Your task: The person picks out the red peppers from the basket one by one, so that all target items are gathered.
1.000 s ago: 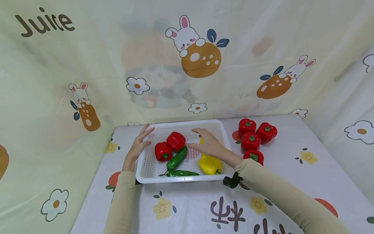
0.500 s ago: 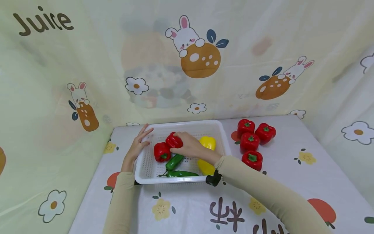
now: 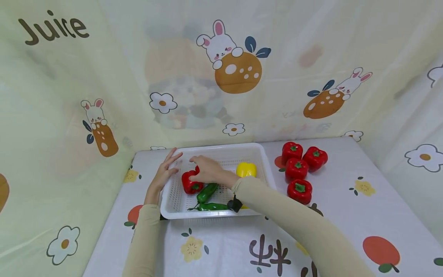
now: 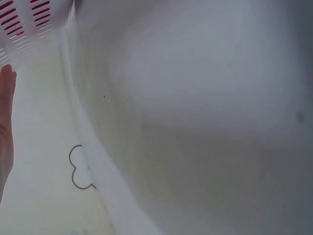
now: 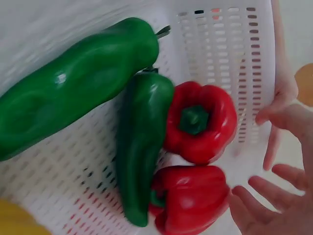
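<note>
My left hand (image 3: 163, 173) rests at the left rim of a white perforated basket (image 3: 218, 147), fingers extended. The right hand (image 3: 210, 170) reaches into the basket over two red bell peppers, its fingers spread. One red bell pepper (image 3: 188, 182) shows to its left; the other is mostly hidden under the hand in the head view. From the right wrist, that second red bell pepper (image 5: 198, 198) lies right at the fingertips, and nothing is gripped. Beside them lie two long green peppers (image 3: 207, 193). A yellow bell pepper (image 3: 246, 169) sits toward the right side, another mostly covered by the right sleeve.
To the right of the basket, several red bell peppers (image 3: 296, 168) stand grouped on the patterned tablecloth (image 3: 339, 215). A patterned cloth backdrop (image 3: 294, 46) rises behind the table. The right forearm crosses the basket's front right corner.
My right hand has moved left from beside the yellow peppers to over the red bell peppers, and its sleeve now covers the front yellow one. The left hand has stayed at the rim.
</note>
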Tool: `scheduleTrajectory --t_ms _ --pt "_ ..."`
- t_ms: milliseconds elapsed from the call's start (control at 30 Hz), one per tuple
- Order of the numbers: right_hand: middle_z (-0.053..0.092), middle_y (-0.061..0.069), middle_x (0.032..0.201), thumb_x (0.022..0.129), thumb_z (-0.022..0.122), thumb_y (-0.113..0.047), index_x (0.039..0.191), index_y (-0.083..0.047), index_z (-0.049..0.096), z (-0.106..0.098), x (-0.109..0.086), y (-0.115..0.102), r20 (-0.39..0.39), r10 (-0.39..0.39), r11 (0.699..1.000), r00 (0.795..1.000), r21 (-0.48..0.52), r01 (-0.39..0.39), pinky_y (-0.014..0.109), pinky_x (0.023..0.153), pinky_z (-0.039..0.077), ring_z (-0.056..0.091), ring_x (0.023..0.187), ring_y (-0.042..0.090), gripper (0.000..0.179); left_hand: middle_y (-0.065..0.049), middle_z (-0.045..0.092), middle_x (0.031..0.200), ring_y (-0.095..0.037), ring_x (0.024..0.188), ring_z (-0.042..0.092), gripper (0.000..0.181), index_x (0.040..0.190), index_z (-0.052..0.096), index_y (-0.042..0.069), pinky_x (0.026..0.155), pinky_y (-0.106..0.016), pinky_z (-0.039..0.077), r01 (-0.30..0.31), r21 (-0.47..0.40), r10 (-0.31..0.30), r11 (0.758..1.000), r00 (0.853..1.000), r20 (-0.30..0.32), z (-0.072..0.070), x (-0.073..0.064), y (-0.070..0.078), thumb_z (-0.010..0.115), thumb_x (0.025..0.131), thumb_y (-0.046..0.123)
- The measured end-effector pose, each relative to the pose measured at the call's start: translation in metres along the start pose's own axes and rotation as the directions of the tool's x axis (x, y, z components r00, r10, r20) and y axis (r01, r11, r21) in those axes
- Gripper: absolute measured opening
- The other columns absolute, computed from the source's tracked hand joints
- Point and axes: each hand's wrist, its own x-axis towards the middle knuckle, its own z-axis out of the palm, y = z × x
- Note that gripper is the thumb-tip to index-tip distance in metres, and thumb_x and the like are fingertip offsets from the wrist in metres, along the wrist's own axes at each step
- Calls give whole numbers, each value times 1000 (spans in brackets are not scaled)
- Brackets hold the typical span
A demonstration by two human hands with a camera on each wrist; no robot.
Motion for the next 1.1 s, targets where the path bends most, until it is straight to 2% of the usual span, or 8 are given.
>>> scheduleTrajectory --t_ms 167,267,467,633,833,1100 --pt "55 11 138 88 70 -31 142 -8 49 6 9 -13 72 -12 999 997 -38 14 38 95 50 55 118 21 62 -22 13 162 -38 149 7 54 142 44 -9 108 -59 31 1 -10 -1 1000 1000 2 -1 0 0 43 88 -16" --pt "55 11 138 85 74 -28 143 -9 48 10 14 -17 127 -1 999 992 -47 7 39 93 51 54 117 21 66 -22 14 162 -39 149 7 55 141 44 -10 106 -56 33 -3 -13 3 1000 1000 -2 0 0 0 43 87 -17" --pt "58 7 135 82 78 -23 144 -12 48 18 22 -17 209 29 991 977 -136 0 38 94 50 54 116 20 71 -23 14 162 -40 149 7 56 141 44 -11 111 -62 24 -7 -12 7 1000 1000 -2 0 0 -2 44 85 -17" --pt "59 6 133 82 76 -21 143 -12 50 20 25 -18 215 43 981 976 -196 0 37 93 50 55 114 20 66 -21 14 162 -39 149 7 56 141 45 -10 112 -62 20 -15 -32 15 999 1000 -3 0 1 -1 46 85 -16" --pt "61 4 132 82 76 -25 141 -12 51 18 24 -17 213 60 979 975 -204 -16 34 92 50 56 113 19 66 -17 14 163 -33 150 3 57 142 44 -9 115 -61 12 9 -47 -8 999 1000 8 1 0 -2 47 85 -16" --pt "62 2 130 82 75 -40 139 -16 54 21 24 -15 237 56 984 970 -180 -13 35 91 50 55 110 16 65 -21 13 162 -37 150 4 57 141 44 -11 114 -64 11 -2 -44 2 999 1000 0 -1 0 -2 46 85 -16"
